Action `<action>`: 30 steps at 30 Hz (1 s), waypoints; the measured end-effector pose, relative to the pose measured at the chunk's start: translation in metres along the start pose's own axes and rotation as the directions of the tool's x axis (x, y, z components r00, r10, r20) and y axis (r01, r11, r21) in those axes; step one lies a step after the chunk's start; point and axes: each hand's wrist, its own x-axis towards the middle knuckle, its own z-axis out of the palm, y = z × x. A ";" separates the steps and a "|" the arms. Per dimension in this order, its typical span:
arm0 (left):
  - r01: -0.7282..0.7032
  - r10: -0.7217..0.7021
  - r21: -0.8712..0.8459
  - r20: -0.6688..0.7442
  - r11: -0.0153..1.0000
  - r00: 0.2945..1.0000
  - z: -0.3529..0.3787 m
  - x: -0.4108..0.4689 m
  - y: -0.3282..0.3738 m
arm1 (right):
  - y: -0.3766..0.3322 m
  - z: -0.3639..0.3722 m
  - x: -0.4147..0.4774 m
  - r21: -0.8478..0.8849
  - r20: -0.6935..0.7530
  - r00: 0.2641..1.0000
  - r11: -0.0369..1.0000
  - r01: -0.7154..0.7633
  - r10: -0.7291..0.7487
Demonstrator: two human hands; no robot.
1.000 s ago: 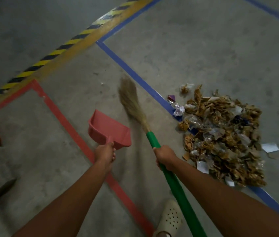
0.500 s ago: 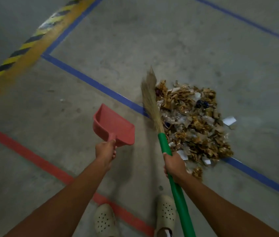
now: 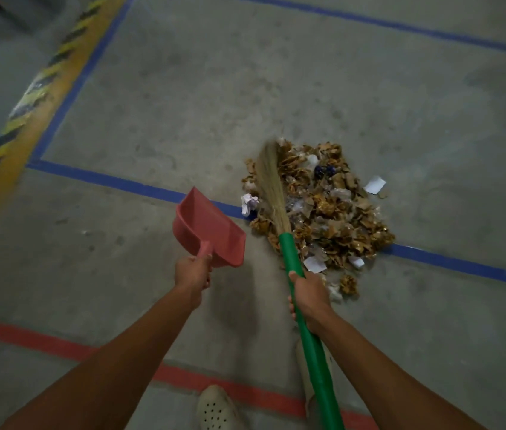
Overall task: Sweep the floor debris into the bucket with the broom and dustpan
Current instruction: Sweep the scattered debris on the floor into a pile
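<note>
One red plastic dustpan, held off the floor, mouth pointing far-left, just left of the debris. Left hand has its fingers wrapped round the short handle.

One broom with a green handle and a straw head. Right hand is closed round the handle low down, close to the bristles. The straw head lies across the left side of the pile, tip pointing far.

One heap of floor debris: brown crumpled scraps, clear wrappers, white paper bits and a few dark blue pieces, straddling a blue tape line. One crumpled white paper ball sits at its left edge; one flat white slip lies just off its right side.

Floor markings: three blue lines, one red tape line near the feet, one yellow-and-black hazard stripe far left.

One pale perforated shoe at the near edge; a second seems to sit behind the broom handle, mostly hidden.
</note>
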 end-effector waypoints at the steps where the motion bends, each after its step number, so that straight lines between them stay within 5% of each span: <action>1: -0.007 0.007 0.013 0.013 1.000 1.000 0.004 -0.003 0.001 | 0.002 -0.003 -0.002 -0.009 -0.004 1.000 1.000 0.013 -0.013; 13: -0.064 0.048 0.114 0.140 0.991 0.989 0.047 -0.025 0.009 | 0.021 -0.053 -0.018 -0.130 -0.071 0.990 0.985 0.111 -0.120; 30: -0.231 0.135 0.232 0.366 0.945 0.921 0.150 -0.092 0.020 | 0.088 -0.186 -0.004 0.149 -0.284 0.958 0.989 -0.006 0.049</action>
